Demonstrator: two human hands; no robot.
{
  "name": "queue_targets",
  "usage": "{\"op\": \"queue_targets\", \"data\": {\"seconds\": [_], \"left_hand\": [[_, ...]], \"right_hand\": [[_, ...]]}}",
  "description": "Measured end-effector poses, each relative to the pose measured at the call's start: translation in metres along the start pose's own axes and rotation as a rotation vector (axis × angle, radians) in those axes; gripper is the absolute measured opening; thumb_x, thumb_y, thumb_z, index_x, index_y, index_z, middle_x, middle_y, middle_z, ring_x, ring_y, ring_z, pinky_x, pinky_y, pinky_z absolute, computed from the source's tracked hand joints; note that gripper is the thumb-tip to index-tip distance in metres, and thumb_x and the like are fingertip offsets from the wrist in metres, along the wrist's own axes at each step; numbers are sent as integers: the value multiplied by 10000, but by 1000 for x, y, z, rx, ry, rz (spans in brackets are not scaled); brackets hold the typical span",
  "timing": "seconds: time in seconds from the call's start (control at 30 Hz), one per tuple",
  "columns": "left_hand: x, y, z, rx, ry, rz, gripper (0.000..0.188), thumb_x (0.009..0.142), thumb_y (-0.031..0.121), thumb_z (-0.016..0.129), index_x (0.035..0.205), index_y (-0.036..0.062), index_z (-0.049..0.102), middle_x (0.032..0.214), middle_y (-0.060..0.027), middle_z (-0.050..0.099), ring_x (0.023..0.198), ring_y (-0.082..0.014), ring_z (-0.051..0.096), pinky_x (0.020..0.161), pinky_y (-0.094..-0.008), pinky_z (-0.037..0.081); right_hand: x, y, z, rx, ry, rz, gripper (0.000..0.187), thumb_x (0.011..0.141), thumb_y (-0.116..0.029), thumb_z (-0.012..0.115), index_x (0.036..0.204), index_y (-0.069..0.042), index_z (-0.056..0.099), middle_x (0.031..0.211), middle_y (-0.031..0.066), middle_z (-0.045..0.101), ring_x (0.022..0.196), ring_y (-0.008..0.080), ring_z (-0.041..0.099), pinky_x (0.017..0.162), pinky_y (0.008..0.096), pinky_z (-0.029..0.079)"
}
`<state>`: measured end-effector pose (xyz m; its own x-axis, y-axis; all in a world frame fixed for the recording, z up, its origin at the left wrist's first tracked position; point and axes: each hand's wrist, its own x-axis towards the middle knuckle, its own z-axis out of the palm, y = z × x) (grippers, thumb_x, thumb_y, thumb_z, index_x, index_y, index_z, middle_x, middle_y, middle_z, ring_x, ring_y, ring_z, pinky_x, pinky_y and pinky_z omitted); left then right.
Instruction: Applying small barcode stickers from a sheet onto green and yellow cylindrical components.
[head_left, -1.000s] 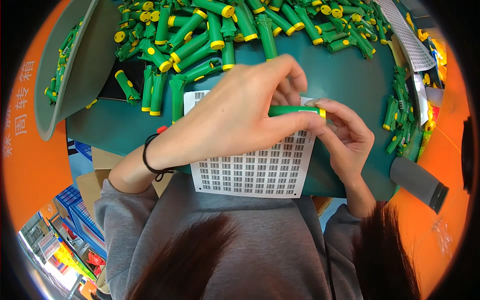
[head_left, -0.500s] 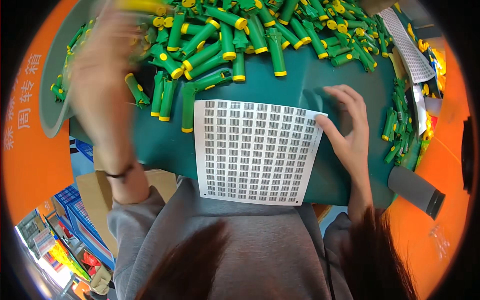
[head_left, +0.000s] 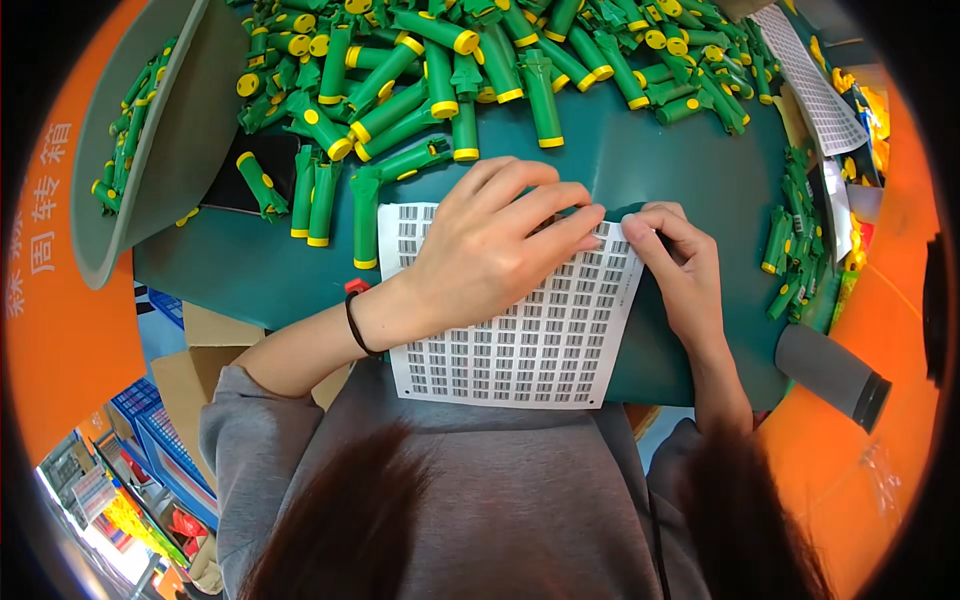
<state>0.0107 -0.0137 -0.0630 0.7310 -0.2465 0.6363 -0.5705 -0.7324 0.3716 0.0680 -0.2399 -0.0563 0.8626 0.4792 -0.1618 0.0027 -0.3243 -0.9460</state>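
Note:
A white sheet of small barcode labels [head_left: 520,350] lies in front of me, its lower edge against my grey top. My left hand [head_left: 495,245] reaches across the sheet, its fingers bent together near the upper right corner. What its fingertips hold, if anything, is too small to make out. At that same corner my right hand [head_left: 685,265] pinches the edge of the sheet between thumb and bent fingers. Beyond the sheet, green tubes with yellow ends [head_left: 400,100] lie heaped; one bent green piece [head_left: 367,215] rests beside the sheet's left edge.
A grey-green bin [head_left: 180,130] with green pieces inside stands at the left. Smaller green pieces [head_left: 795,240] lie at the right, near a grey cylinder [head_left: 830,378]. Another label sheet [head_left: 815,85] hangs at the far right. An open cardboard box [head_left: 190,390] sits below the table's left edge.
My left hand has come from the bin at the far left to the sheet's upper right corner. My right hand's fingers have closed in on that corner.

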Motion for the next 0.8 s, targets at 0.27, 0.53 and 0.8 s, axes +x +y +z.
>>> {"op": "queue_targets", "data": {"seconds": [0.27, 0.53, 0.8], "left_hand": [[-9, -6, 4, 18, 17, 58, 241, 763, 160, 765, 994, 97, 741, 1045, -15, 691, 958, -237, 614, 828, -403, 503], [-4, -1, 5, 7, 30, -41, 223, 783, 180, 770, 996, 113, 751, 1036, 5, 691, 961, -226, 607, 811, -390, 496], [-12, -7, 1, 90, 47, 124, 218, 766, 170, 754, 981, 135, 756, 1046, 31, 697, 933, -205, 604, 811, -393, 489]], "right_hand": [[1, 3, 1, -8, -5, -16, 146, 961, -108, 686, 972, 36, 707, 970, 27, 590, 966, 110, 526, 863, 243, 412], [-1, 2, 1, -24, 31, -9, 162, 965, -125, 687, 951, 36, 702, 962, 15, 578, 941, 101, 511, 824, 240, 396], [0, 3, 3, 17, 34, 12, 159, 959, -129, 694, 932, 27, 704, 951, 9, 573, 935, 97, 506, 827, 241, 395]]}}
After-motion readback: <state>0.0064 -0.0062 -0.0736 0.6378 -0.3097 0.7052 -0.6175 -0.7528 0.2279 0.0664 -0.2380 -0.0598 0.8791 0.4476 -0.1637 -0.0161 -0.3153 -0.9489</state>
